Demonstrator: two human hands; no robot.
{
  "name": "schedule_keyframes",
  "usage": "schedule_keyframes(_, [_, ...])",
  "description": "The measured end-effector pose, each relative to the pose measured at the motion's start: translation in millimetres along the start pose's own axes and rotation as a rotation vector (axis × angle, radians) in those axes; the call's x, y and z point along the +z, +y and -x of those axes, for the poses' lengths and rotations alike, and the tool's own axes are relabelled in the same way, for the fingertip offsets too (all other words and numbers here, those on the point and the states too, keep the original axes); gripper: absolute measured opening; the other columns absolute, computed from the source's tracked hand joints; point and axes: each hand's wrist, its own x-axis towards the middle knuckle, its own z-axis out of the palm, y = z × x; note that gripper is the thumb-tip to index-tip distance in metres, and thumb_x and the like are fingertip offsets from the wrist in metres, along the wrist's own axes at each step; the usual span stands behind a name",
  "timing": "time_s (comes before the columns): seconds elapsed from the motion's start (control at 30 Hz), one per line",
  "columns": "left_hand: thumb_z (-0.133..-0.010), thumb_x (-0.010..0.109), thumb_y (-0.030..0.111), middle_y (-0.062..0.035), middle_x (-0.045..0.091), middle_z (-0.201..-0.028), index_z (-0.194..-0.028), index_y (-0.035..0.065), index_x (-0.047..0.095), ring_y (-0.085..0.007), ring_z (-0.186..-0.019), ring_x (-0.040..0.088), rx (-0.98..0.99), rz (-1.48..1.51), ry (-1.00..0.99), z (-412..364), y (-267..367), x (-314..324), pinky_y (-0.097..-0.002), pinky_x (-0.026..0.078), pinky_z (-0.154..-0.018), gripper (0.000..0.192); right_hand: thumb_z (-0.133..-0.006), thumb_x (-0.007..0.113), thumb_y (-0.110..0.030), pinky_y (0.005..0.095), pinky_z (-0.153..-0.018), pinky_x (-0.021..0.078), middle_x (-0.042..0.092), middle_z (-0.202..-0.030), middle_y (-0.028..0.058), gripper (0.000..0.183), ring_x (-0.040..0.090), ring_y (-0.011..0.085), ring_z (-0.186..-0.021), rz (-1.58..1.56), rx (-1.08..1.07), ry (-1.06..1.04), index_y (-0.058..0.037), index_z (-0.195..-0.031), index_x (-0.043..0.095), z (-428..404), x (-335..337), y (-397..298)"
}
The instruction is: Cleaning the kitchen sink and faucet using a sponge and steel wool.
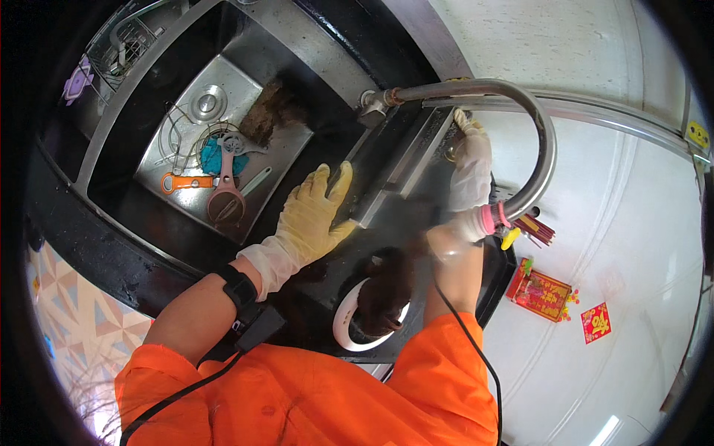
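Note:
My left hand (315,214), in a yellowish glove, lies with its fingers spread on the dark edge of the sink, its thumb tip by the lower end of a long metal strip (401,167). My right hand (471,145), gloved too, is at the strip's upper end near the wall; its fingers are partly hidden, so its grip is unclear. A curved metal faucet (544,128) arches over my right forearm. Below the strip stands a white oval bowl (341,320) with a dark brown, blurred thing over it.
The metal sink (150,167) holds a teal cloth (212,156), an orange-handled peeler-like tool (189,183), a pink strainer-like utensil (227,206), wire racks and a brown fibrous clump (265,114). Chopsticks (535,228) stand by the white wall, beside a red packet (541,290).

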Motion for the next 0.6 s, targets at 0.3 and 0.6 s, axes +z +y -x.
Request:
schedule_keyframes(0.3, [-0.077,0.068,0.035,-0.0285,0.037,-0.133,-0.147,0.0088,0.013,-0.0432,-0.118,0.043,0.025,-0.006,0.033,-3.0,0.1,0.0,-0.0462,0.036,-0.1,0.092,-0.077,0.077,-0.021,0.0269,-0.04,0.0354,0.056,-0.062,-0.001,0.02,0.048,0.0106,-0.049,0.143,0.042,-0.021,-0.007,-0.08,0.063,-6.3,-17.8,-5.0])
schedule_keyframes(0.6, [-0.077,0.068,0.036,-0.0283,0.039,-0.131,-0.146,0.0073,0.015,-0.0414,-0.118,0.044,-0.02,-0.026,0.004,-1.4,-0.6,-5.9,-0.0458,0.038,-0.098,0.092,-0.089,0.065,-0.026,0.021,-0.061,0.0407,0.064,-0.081,-0.0011,0.026,0.054,0.0076,-0.068,0.269,-0.069,0.048,-0.0038,-0.102,0.065,40.0,-19.5,-11.5])
